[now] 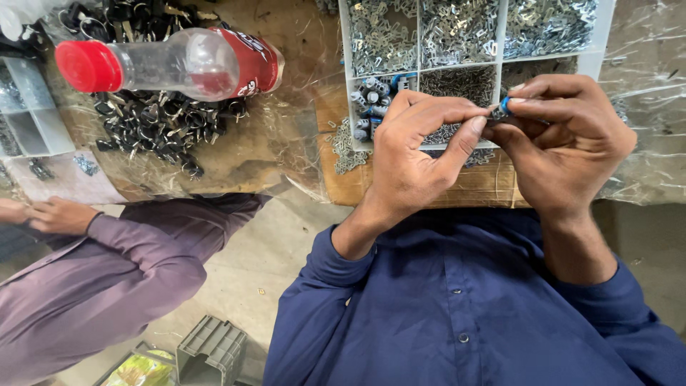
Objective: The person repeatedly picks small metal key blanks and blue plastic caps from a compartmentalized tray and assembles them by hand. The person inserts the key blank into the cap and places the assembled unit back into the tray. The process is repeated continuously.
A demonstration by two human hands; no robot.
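The workbench (286, 154) under its crinkled plastic sheet is the biggest thing here, and on it the white divided tray (500, 68) serves as the landmark. The tray's far compartments are heaped with small silvery metal clips; the near left compartment holds little cylinders with blue and silver ends, and the compartment next to it holds finer metal bits. More clips have spilled onto the bench just left of the tray's near corner.

Well left of the tray lies a plastic bottle (171, 64) on its side, red cap pointing away from the tray, resting over a heap of black metal parts (153, 121). Further left again a co-worker's sleeve (107, 279) in purple and a hand sit below the bench edge (not the wearer's own).

Over the tray's near edge the two hands meet. The left hand (414, 154) is curled, thumb and forefinger pinched toward the right. The right hand (564, 139) is clenched on a small blue-tipped part (503, 109), nipped between thumb and forefinger. That part sits right between both sets of fingertips, touching both, above the tray's near middle compartment. Its long axis seems to run roughly left to right, from one hand to the other, though too little shows to be sure. The right hand has the firmer hold
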